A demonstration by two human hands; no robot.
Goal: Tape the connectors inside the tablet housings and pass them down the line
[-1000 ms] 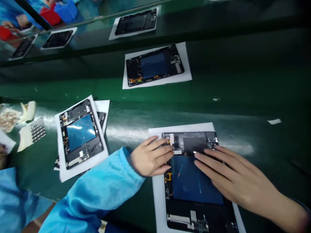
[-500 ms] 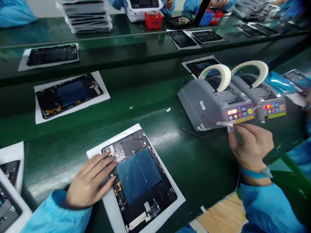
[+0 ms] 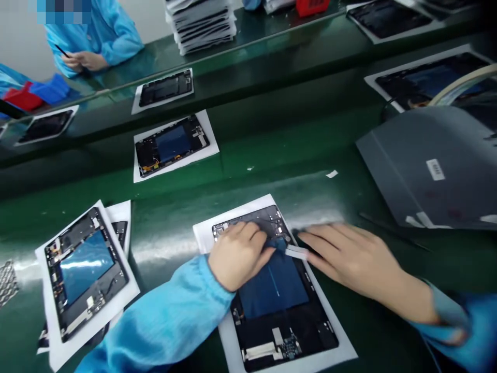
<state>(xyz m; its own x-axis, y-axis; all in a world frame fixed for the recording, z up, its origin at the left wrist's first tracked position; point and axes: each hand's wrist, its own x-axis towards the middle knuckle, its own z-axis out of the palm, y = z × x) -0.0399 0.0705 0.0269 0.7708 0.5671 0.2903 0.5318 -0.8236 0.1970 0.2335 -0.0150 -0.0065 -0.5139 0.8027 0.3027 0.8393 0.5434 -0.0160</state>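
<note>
An opened tablet (image 3: 285, 331) with a blue battery (image 3: 267, 292) lies on a white sheet (image 3: 344, 357) in front of me. My left hand (image 3: 240, 254) rests over its upper part, fingers curled and thumb near the battery's top edge; whether something is pinched there is hidden. From the right, my right hand (image 3: 349, 254) reaches in with a short strip of white tape (image 3: 296, 252) at its fingertips. The strip lies across the tablet's right edge, close to the left thumb. A blue band circles my right wrist.
Left of me, another opened tablet (image 3: 87, 274) is stacked on further sheets. A grey tape dispenser (image 3: 427, 171) stands at right, with a thin dark tool (image 3: 394, 230) before it. Behind are more tablets (image 3: 173, 145), a raised shelf, a paper stack (image 3: 202, 26) and a co-worker's hands (image 3: 85, 60).
My right hand has left the dispenser with a strip of tape and come over the tablet. My left hand has moved from the tablet's left edge onto its upper part, fingers now curled. The view turned left.
</note>
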